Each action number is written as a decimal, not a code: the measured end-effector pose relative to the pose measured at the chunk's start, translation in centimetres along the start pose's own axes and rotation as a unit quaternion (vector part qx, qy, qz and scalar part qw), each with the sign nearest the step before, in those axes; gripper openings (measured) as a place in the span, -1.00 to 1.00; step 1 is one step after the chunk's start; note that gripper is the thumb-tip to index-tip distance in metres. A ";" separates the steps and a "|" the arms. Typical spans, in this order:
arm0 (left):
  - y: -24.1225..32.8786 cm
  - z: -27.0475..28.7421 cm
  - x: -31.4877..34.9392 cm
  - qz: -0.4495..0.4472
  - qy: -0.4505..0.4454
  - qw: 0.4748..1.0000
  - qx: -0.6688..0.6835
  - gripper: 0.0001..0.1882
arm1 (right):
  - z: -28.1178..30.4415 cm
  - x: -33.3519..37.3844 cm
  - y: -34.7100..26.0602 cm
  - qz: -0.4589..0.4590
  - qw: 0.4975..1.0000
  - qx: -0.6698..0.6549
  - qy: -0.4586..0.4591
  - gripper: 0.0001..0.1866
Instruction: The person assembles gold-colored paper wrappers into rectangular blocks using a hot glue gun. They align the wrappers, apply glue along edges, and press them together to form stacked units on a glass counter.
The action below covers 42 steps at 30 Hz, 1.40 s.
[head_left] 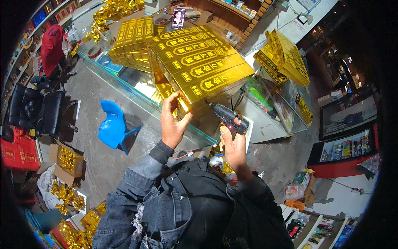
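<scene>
My right hand [235,152] is wrapped round a black glue gun [230,118], its nozzle pointing up and left at the lower corner of a large gold cardboard box [203,58]. A small red light shows on the gun. With thumb and fingers, my left hand [173,126] grips the near left edge of that box, which is covered in rows of dark printed panels. The box rests tilted on a glass counter [124,85]; its underside is mostly hidden. Behind it to the left, more gold boxes [132,37] are stacked.
A lit phone [178,18] stands at the counter's back. More gold cartons [286,56] lie on the right. A blue plastic chair [112,124] and a black office chair [39,108] stand on the floor at left. Gold foil pieces fill a cardboard carton [76,166].
</scene>
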<state>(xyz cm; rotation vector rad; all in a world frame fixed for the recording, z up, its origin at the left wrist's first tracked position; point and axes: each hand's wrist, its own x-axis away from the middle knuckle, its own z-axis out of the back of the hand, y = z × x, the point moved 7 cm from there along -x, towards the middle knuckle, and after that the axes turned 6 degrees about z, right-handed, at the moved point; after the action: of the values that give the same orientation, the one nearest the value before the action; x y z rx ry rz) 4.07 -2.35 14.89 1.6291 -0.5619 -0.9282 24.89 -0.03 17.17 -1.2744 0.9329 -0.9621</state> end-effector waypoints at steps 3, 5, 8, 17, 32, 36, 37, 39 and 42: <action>0.1 0.5 0.0 -0.012 0.003 1.000 -0.011 -0.34 | 0.5 -0.3 -0.3 0.023 0.999 0.019 0.010 -0.59; 0.2 0.8 -0.1 -0.011 0.002 1.000 -0.026 -0.34 | 0.7 -0.5 -0.4 0.025 1.000 0.005 0.013 -0.60; 0.1 1.1 -0.3 -0.006 -0.004 1.000 -0.021 -0.35 | 0.6 -1.0 -0.4 0.031 0.999 -0.029 0.007 -0.64; 0.0 1.4 -0.2 0.011 -0.027 0.999 -0.021 -0.36 | 1.1 -1.7 -0.5 0.051 0.998 -0.028 0.021 -0.67; 0.2 3.2 -0.9 0.028 -0.056 0.998 0.000 -0.34 | 3.4 -3.3 0.0 0.086 0.994 0.024 0.056 -0.65; 0.0 3.7 -1.0 0.037 -0.057 0.998 0.017 -0.34 | 4.6 -3.6 0.3 0.103 0.988 0.059 0.097 -0.67; -0.1 3.8 -1.0 0.039 -0.063 0.997 0.023 -0.34 | 5.0 -3.7 0.5 0.083 0.989 0.069 0.106 -0.68; -0.4 4.2 -1.2 0.059 -0.065 0.995 0.042 -0.32 | 5.6 -3.7 0.6 0.054 0.992 0.035 0.107 -0.69; -0.4 4.8 -1.6 0.053 -0.074 0.994 0.057 -0.30 | 6.2 -3.8 0.2 0.052 0.992 0.010 0.113 -0.68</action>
<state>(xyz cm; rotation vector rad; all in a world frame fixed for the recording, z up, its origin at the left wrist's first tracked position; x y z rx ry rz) -0.81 -3.79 14.62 1.6242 -0.8082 -0.9571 29.43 5.61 17.54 -1.1043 1.1500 -1.0461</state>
